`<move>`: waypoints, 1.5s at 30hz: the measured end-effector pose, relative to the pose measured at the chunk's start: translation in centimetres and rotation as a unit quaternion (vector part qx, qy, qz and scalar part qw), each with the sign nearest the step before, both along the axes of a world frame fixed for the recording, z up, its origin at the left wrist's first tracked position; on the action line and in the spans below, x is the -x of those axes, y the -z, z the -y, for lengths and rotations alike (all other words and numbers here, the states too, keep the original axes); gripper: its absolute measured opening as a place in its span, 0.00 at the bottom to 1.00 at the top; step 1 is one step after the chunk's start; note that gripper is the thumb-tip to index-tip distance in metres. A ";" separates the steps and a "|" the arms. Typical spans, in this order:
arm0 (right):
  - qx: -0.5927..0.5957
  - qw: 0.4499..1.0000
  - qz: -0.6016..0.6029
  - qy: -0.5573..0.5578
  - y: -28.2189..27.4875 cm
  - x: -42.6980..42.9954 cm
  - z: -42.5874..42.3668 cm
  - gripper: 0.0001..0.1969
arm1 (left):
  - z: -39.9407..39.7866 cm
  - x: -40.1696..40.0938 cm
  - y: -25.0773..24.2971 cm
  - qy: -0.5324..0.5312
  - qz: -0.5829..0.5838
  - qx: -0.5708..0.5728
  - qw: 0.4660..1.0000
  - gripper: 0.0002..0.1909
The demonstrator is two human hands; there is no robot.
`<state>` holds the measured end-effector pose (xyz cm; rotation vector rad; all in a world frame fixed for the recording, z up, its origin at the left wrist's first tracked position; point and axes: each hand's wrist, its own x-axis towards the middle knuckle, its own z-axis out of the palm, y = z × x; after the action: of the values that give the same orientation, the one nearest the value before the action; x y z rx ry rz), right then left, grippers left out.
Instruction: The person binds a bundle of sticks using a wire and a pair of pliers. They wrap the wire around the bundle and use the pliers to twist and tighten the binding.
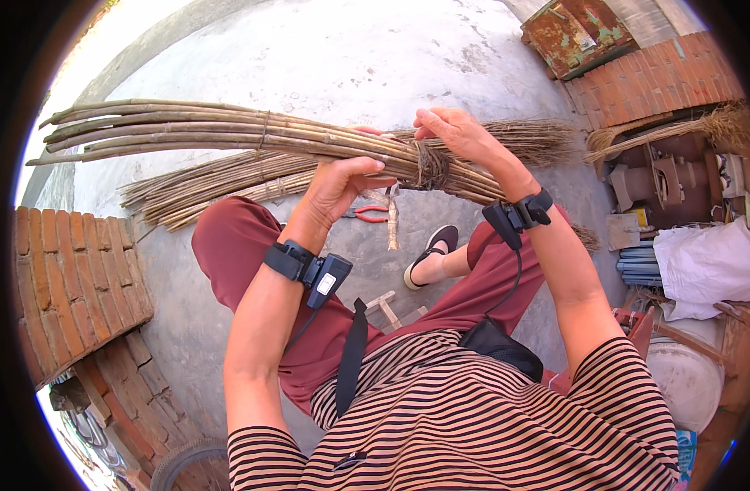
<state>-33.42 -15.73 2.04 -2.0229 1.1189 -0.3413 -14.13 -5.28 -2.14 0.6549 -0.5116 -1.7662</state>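
Note:
A bundle of thin bamboo canes (184,132) lies across in front of me, its thick cut ends fanned out to the left. My left hand (341,184) grips it from below, the thumb along its near side and fingertips showing beyond it. A band of dark twisted binding (433,167) wraps the canes towards the right, and a thinner tie (264,130) circles them farther left. Just above the thick binding is my right hand (454,132), fingers curled; whether they pinch a strand cannot be made out.
Under the held bundle, more tied cane bundles (227,178) lie on the concrete floor (184,294). Red-handled pliers (370,213) and a pale stick (392,224) lie between my legs. Brickwork (74,282) stands left; a rusty metal box (577,37) and white sack (697,264) are right.

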 end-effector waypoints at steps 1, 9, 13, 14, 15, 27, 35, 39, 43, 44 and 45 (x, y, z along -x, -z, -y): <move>-0.001 1.000 0.001 -0.002 -0.2 -0.5 0.1 0.29 | -0.1 -0.1 0.1 0.010 -0.022 0.005 1.000 0.24; -0.318 0.936 -0.099 -0.114 1.5 -2.4 2.3 0.22 | 0.2 0.2 0.7 0.013 -0.020 0.051 0.998 0.23; -0.477 0.876 0.025 -0.074 3.4 -2.3 2.9 0.18 | 0.5 0.4 0.4 -0.003 -0.007 0.097 0.995 0.23; -0.484 0.872 0.063 -0.030 3.5 -2.2 2.8 0.16 | 0.5 0.4 0.4 -0.013 -0.008 0.088 0.996 0.23; -0.488 0.867 0.102 0.014 3.6 -2.0 2.8 0.14 | 0.6 0.4 0.3 -0.022 -0.008 0.080 0.997 0.23; -0.449 0.784 0.407 0.134 -1.0 1.0 2.3 0.10 | 0.8 1.3 0.2 -0.040 -0.114 0.053 0.991 0.14; -0.371 0.752 0.493 0.233 -1.5 3.9 -3.4 0.07 | 2.1 1.7 1.3 -0.113 0.003 0.018 0.993 0.08; -0.475 0.677 0.521 0.211 -5.3 3.0 -8.9 0.09 | 4.7 0.8 5.3 -0.194 0.020 -0.147 0.970 0.07; -0.452 0.767 0.435 0.132 -7.7 3.3 -13.9 0.10 | 5.4 0.5 7.0 -0.220 -0.059 -0.132 0.965 0.06; -0.328 0.883 0.316 0.114 -7.3 3.5 -13.9 0.11 | 5.3 0.4 6.7 -0.212 -0.053 -0.129 0.967 0.06; -0.193 0.960 0.179 0.091 -6.7 4.1 -13.6 0.12 | 5.0 0.7 5.5 -0.184 -0.039 -0.106 0.976 0.08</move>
<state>-37.56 -2.11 8.74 -1.4514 1.0477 -0.5145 -14.88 -10.32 -7.64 0.7725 -0.1343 -1.4971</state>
